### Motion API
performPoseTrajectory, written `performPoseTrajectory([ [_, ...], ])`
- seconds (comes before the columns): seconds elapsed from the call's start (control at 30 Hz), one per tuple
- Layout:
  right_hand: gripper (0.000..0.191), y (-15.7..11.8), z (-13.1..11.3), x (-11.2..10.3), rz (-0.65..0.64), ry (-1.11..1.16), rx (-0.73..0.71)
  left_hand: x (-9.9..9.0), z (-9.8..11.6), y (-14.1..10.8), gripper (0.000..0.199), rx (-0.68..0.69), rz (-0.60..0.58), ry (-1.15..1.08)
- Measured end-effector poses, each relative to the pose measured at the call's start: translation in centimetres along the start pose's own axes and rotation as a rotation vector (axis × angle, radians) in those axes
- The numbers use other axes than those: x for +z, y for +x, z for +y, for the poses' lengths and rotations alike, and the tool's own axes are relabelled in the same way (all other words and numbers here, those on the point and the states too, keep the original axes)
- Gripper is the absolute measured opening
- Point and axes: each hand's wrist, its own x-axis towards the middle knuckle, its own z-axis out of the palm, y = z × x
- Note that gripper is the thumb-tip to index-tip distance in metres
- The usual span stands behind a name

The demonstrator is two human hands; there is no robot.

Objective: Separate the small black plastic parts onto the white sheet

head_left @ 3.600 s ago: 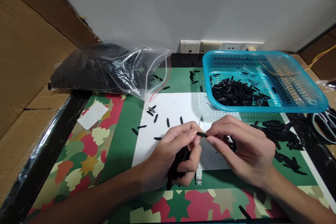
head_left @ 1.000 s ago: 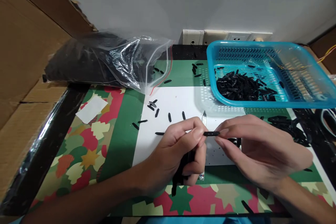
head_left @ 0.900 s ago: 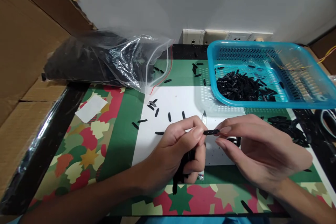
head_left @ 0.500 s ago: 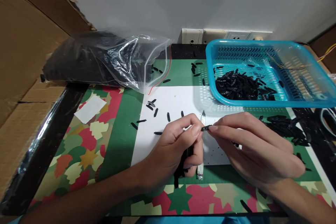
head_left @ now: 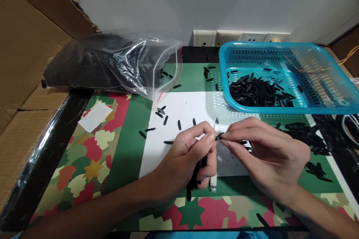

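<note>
My left hand (head_left: 190, 149) is closed, with a bunch of slim black pieces (head_left: 192, 185) under its curled fingers. Between its thumb and forefinger sits the end of one small, narrow black piece (head_left: 219, 136). My right hand (head_left: 272, 153) pinches the other end of that piece with thumb and fingertips. Below both hands lies a sheet of white paper (head_left: 157, 160) with loose black pieces and dark specks on it. A slim white-handled tool with a dark pointed tip (head_left: 216, 121) lies on the paper, partly hidden by my left hand.
A blue plastic basket (head_left: 280, 110) holding a heap of black pieces stands at the back right. At the back left lies a clear zip bag (head_left: 112, 63) full of dark material. More black pieces (head_left: 305, 136) are piled at right, near scissors-like handles (head_left: 350, 129).
My right hand's fingers have shifted slightly left and bent more around the small piece, which is now tilted. The left hand has stayed almost still.
</note>
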Motion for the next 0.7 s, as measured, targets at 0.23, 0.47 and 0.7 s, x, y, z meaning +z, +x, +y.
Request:
performPoseTrajectory([
  [0.23,0.025,-0.13,-0.1,-0.13,-0.017,-0.007,-0.028,0.0,-0.11,0.04,0.035,-0.003,-0.016,-0.015],
  [0.47,0.026,-0.11,0.2,-0.16,-0.047,-0.022,-0.042,-0.1,-0.08,0.22,0.036,-0.044,-0.04,-0.056],
  [0.7,0.022,0.19,-0.07,-0.43,-0.107,-0.118,-0.174,-0.21,-0.04,0.43,0.036,-0.014,-0.013,0.001],
])
